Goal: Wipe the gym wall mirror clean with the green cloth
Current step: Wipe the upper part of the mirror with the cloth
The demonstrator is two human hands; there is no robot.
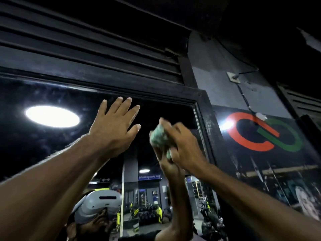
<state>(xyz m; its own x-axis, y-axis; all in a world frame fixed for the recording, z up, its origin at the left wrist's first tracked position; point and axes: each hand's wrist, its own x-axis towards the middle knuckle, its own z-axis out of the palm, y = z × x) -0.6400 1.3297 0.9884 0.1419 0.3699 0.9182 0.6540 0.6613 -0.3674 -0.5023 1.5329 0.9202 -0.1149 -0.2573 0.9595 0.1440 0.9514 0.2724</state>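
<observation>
The wall mirror (pixel 34 150) fills the lower left of the head view inside a black frame (pixel 205 119). My left hand (pixel 114 126) is raised with fingers spread and straight, flat against the glass near the mirror's top edge. My right hand (pixel 180 145) grips the bunched green cloth (pixel 159 137) and holds it against the glass near the mirror's upper right corner. The reflected arm meets the cloth from below. Part of the cloth is hidden under my fingers.
Dark louvred slats (pixel 86 46) run above the mirror. To the right is a dark wall panel with a red and green logo (pixel 260 134), a cable and a small wall box (pixel 233 77). The mirror reflects ceiling lights, gym equipment and a headset-wearing person.
</observation>
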